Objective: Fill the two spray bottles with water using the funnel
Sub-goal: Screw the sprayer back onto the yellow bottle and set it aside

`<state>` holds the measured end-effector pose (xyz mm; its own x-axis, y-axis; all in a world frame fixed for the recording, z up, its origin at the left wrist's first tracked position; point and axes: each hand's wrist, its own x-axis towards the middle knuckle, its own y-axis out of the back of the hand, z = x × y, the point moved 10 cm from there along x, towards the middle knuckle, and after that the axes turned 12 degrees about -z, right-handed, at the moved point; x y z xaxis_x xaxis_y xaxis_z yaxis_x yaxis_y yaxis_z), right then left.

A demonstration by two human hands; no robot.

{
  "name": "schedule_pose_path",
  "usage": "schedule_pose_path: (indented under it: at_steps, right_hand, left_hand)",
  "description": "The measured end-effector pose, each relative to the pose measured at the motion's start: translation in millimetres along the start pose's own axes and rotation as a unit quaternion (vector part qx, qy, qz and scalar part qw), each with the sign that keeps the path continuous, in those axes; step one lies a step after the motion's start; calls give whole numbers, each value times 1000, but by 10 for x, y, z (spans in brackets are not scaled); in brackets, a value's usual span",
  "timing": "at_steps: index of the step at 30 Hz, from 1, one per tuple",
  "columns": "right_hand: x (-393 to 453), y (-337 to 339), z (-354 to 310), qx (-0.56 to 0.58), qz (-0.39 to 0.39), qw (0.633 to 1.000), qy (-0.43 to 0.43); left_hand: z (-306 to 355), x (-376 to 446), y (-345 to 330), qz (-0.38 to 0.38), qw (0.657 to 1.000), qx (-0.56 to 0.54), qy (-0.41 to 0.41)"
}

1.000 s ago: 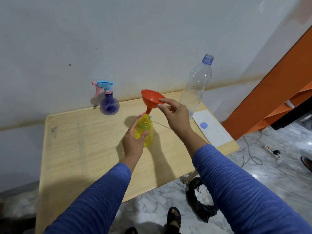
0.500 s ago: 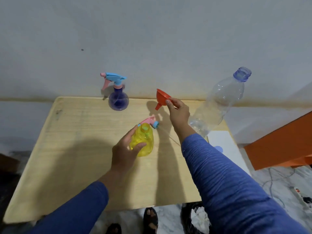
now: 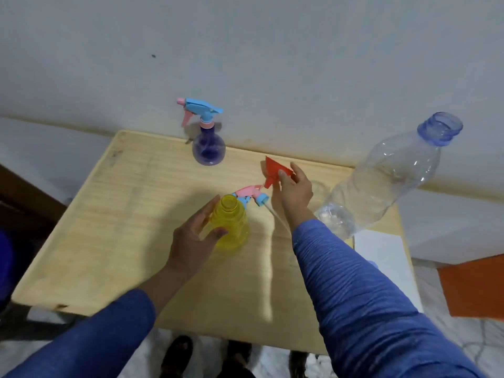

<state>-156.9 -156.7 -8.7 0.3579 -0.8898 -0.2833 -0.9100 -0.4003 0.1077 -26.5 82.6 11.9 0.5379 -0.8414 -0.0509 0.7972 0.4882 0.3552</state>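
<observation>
Head view: we look down on a light wooden desk [image 3: 114, 219] set against a pale wall. Near the middle of the frame our left hand [image 3: 195, 236] curls around the yellow spray bottle [image 3: 230, 227], thumb on the near side and fingers along its left side; the bottle stands upright on the desk with its neck open and uncapped. Just beyond it, lying on the desk, is its pink and blue trigger head [image 3: 249, 196], with the thin dip tube [image 3: 275, 216] running toward the lower right under our right wrist. Our right hand [image 3: 294, 189] pinches the red funnel [image 3: 275, 171] by its rim, holding it tilted above the desk, its spout pointing down and left toward the trigger head; the funnel is off the yellow bottle, up and to the right of its neck. At the upper middle, by the wall, the purple spray bottle [image 3: 208, 150] stands with its blue and pink trigger head [image 3: 200, 111] screwed on. At the right of the frame a large clear plastic water bottle [image 3: 381, 181] stands uncapped, with a blue neck ring; it looks largely empty. A white sheet of paper [image 3: 381, 255] lies at the desk's right edge. Both sleeves are blue.
</observation>
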Motion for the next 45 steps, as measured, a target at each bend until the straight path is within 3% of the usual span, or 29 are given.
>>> schedule_pose_path:
  at_steps: [4, 10, 13, 22, 30, 36, 45]
  right_hand:
    - [-180, 0, 21, -70, 41, 996, 24]
    - [-275, -452, 159, -294, -115, 946, 80]
    - [-238, -549, 198, -333, -153, 928, 70]
    - [-329, -406, -141, -245, -123, 957, 98]
    - [-770, -248, -1301, -150, -89, 965, 194]
    - [-1307, -118, -2007, -102, -53, 952, 283]
    - [-1740, -83, -2122, -63, 26, 953, 296]
  left_hand:
    - [17, 1, -10, 5, 1000, -8, 2]
    - [-7, 3, -13, 17, 999, -35, 15]
    - [5, -12, -20, 16, 999, -37, 19]
    - [42, -22, -36, 6, 1000, -15, 17]
    - [113, -33, -21, -10, 1000, 4, 10]
    - [139, -85, -32, -31, 997, -66, 18]
    - [132, -87, -33, -49, 994, -93, 22]
